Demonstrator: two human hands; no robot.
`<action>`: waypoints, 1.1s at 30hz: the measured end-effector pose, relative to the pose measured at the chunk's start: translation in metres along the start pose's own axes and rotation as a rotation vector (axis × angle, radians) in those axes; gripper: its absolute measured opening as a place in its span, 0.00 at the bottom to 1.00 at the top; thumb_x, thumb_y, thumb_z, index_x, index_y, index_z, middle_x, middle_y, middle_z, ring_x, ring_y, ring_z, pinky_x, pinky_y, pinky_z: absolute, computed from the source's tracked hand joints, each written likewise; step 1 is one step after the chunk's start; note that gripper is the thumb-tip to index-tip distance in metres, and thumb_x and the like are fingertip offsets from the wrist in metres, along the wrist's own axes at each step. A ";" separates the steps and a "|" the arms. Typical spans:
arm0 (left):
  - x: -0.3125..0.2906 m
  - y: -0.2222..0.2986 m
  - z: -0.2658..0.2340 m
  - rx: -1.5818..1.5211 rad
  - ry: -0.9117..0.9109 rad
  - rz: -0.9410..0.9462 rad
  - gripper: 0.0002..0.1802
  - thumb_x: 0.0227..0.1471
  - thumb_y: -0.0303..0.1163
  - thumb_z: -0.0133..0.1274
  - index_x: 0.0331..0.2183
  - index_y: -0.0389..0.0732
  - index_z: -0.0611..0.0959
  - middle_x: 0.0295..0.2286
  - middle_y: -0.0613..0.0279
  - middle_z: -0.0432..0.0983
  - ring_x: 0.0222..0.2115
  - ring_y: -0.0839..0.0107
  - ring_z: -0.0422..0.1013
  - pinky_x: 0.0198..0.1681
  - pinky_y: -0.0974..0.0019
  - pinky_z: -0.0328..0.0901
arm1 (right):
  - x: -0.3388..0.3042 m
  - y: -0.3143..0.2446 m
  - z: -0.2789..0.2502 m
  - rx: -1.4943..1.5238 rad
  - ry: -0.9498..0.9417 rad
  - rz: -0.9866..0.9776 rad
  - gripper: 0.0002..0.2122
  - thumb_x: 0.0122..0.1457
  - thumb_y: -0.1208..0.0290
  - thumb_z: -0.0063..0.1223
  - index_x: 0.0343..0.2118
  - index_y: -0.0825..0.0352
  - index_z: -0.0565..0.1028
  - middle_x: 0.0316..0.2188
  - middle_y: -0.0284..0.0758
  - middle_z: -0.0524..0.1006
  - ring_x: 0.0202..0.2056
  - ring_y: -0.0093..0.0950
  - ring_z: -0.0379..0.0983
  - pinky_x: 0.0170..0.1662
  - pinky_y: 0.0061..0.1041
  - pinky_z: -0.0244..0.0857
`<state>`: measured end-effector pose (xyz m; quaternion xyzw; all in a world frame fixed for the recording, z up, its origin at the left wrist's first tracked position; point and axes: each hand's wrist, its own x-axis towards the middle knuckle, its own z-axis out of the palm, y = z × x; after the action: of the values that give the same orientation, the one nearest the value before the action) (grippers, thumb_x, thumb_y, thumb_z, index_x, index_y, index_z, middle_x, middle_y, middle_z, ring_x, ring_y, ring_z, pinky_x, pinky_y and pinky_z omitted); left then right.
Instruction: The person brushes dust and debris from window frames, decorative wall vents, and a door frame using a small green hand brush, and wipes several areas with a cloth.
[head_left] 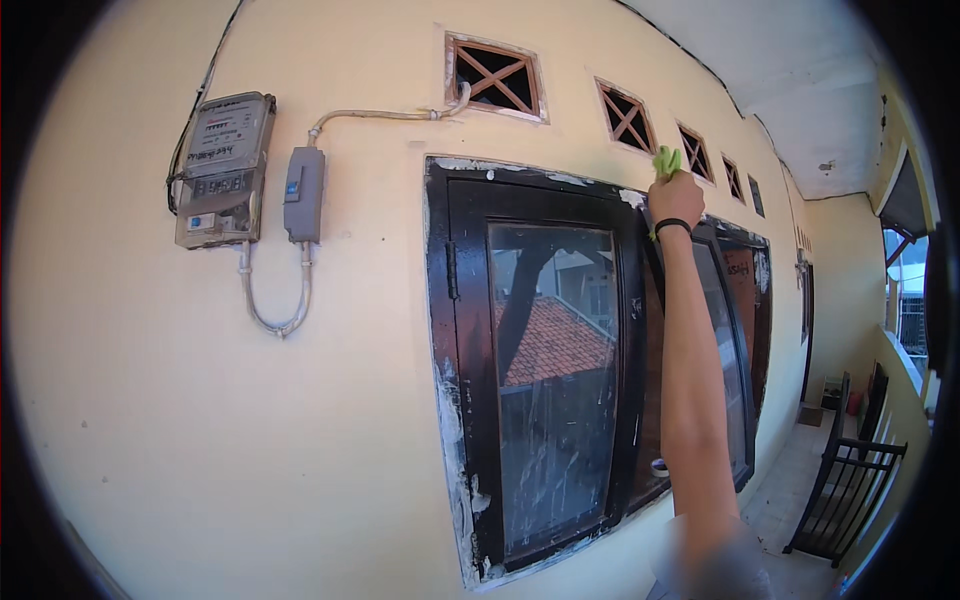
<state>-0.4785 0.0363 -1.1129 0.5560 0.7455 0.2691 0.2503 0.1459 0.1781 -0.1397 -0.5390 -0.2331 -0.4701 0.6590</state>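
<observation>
My right hand [676, 200] is raised high, fingers closed around a bunched light green cloth [667, 162] that pokes out above the fist. A dark band circles the wrist. The fist is at the top rail of the black window frame [540, 182], whose edges carry patchy white smears; whether the cloth touches the wood I cannot tell. Left of my arm is a shut casement with streaked glass [555, 430]. Behind the arm, another casement [735, 340] stands swung outward. A small roll of tape [659, 468] sits low in the window opening. My left hand is out of view.
An electric meter [225, 170] and a grey breaker box [305, 195], joined by conduit, are mounted on the cream wall [300, 430]. Vents with crossed wooden bars [496, 76] run above the window. Down the walkway at right stands a black slatted piece [850, 490].
</observation>
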 end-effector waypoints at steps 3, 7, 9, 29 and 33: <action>-0.008 -0.006 -0.002 0.001 0.004 -0.020 0.29 0.58 0.42 0.55 0.54 0.32 0.75 0.48 0.35 0.77 0.48 0.39 0.73 0.53 0.47 0.68 | -0.022 -0.045 0.002 0.192 0.001 -0.204 0.15 0.62 0.61 0.58 0.32 0.72 0.83 0.27 0.52 0.82 0.33 0.52 0.81 0.39 0.48 0.75; -0.030 -0.014 -0.004 0.002 0.012 -0.070 0.29 0.57 0.41 0.56 0.55 0.31 0.75 0.48 0.35 0.77 0.48 0.39 0.74 0.53 0.47 0.68 | -0.138 -0.140 -0.020 0.580 -0.185 -0.936 0.10 0.56 0.77 0.56 0.41 0.66 0.82 0.36 0.40 0.83 0.40 0.43 0.79 0.41 0.42 0.74; -0.051 -0.023 -0.008 -0.001 0.026 -0.120 0.30 0.57 0.41 0.56 0.55 0.31 0.75 0.48 0.35 0.78 0.48 0.39 0.74 0.53 0.47 0.68 | -0.220 -0.147 -0.067 0.553 -0.469 -1.031 0.21 0.49 0.82 0.56 0.50 0.68 0.79 0.39 0.40 0.82 0.40 0.42 0.78 0.42 0.36 0.76; -0.087 -0.086 -0.051 0.092 -0.208 -0.214 0.31 0.54 0.37 0.55 0.55 0.29 0.73 0.48 0.32 0.77 0.49 0.38 0.73 0.54 0.47 0.68 | -0.371 -0.037 -0.117 0.451 -0.641 -0.918 0.22 0.54 0.78 0.57 0.54 0.66 0.78 0.50 0.39 0.80 0.50 0.35 0.78 0.38 0.30 0.79; -0.101 -0.045 -0.063 -0.084 -0.292 -0.257 0.30 0.55 0.37 0.54 0.55 0.29 0.74 0.49 0.32 0.76 0.51 0.38 0.72 0.54 0.46 0.67 | -0.525 0.129 -0.279 0.222 -1.824 -0.930 0.18 0.59 0.74 0.53 0.53 0.59 0.78 0.46 0.32 0.81 0.50 0.30 0.79 0.44 0.33 0.79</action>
<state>-0.5261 -0.0794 -1.0896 0.4783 0.7543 0.1824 0.4112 -0.0333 0.1095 -0.7172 -0.4834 -0.8723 -0.0666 0.0303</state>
